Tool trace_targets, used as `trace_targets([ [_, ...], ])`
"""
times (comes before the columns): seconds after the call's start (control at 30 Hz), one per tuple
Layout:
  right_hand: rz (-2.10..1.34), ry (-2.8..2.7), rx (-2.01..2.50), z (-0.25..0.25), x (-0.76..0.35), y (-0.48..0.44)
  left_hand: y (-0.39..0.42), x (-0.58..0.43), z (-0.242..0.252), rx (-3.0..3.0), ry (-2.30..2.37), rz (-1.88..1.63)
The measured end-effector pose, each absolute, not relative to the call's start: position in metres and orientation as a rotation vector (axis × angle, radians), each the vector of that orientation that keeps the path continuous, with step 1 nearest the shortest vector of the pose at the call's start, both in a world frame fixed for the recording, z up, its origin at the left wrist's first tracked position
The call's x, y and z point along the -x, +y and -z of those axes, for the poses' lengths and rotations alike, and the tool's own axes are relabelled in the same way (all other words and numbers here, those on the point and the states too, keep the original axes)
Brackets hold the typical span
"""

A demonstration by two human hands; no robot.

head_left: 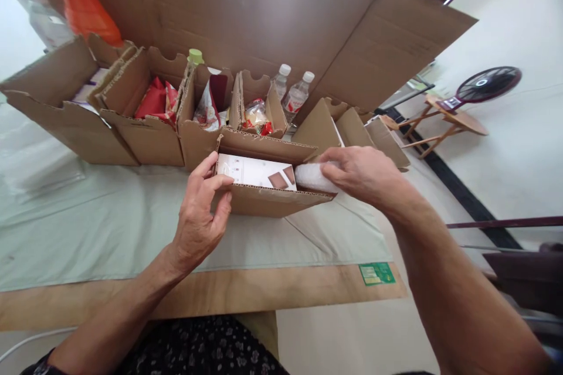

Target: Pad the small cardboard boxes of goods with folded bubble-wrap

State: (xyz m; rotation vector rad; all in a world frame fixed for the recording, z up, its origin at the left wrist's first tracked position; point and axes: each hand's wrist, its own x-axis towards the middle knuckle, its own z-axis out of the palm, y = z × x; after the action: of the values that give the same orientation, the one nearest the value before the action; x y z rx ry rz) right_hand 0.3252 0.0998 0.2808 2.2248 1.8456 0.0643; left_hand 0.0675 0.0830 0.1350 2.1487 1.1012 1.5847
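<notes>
In front of me a narrow open cardboard box [268, 204] stands on the cloth-covered table. My left hand [200, 211] grips its left end, with fingers over the rim and the thumb against the outer front wall. Inside lies a white carton [253, 171] with brown squares printed on one end. To the right of that carton, a translucent white bundle that looks like bubble wrap [313, 177] sits in the box's right end. My right hand [358, 173] has its fingers closed on this bundle from above; part of the fingertips is hidden.
Behind stands a row of cardboard bins [160, 143] with snack packets. Two plastic bottles [297, 95] and an orange bottle [85, 3] rise behind them. A tall cardboard panel [264, 17] backs the row. A green card [377, 273] lies at the table's wooden edge [303, 290].
</notes>
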Motion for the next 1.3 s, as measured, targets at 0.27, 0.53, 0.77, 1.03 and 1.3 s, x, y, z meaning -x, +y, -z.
trace_targets([
  [0.27, 0.241, 1.922, -1.74, -0.265, -0.309, 0.117, 0.083, -0.071, -0.132, -2.129, 1.076, -1.604],
  [0.53, 0.162, 1.861, -1.716, -0.259, -0.319, 0.135, 0.081, -0.072, -0.132, -2.135, 1.053, -1.573],
  [0.77, -0.008, 1.988, -1.813, -0.252, -0.322, 0.127, 0.082, -0.075, -0.135, -2.122, 1.041, -1.589],
  [1.03, -0.32, 2.548, -2.718, -0.228, -0.37, 0.017, 0.074, -0.064, -0.107, -1.792, 1.091, -1.52],
  [1.3, 0.846, 2.472, -3.002, -0.113, -0.348, 0.007, 0.08, -0.064, -0.083, -1.543, 1.111, -1.125],
])
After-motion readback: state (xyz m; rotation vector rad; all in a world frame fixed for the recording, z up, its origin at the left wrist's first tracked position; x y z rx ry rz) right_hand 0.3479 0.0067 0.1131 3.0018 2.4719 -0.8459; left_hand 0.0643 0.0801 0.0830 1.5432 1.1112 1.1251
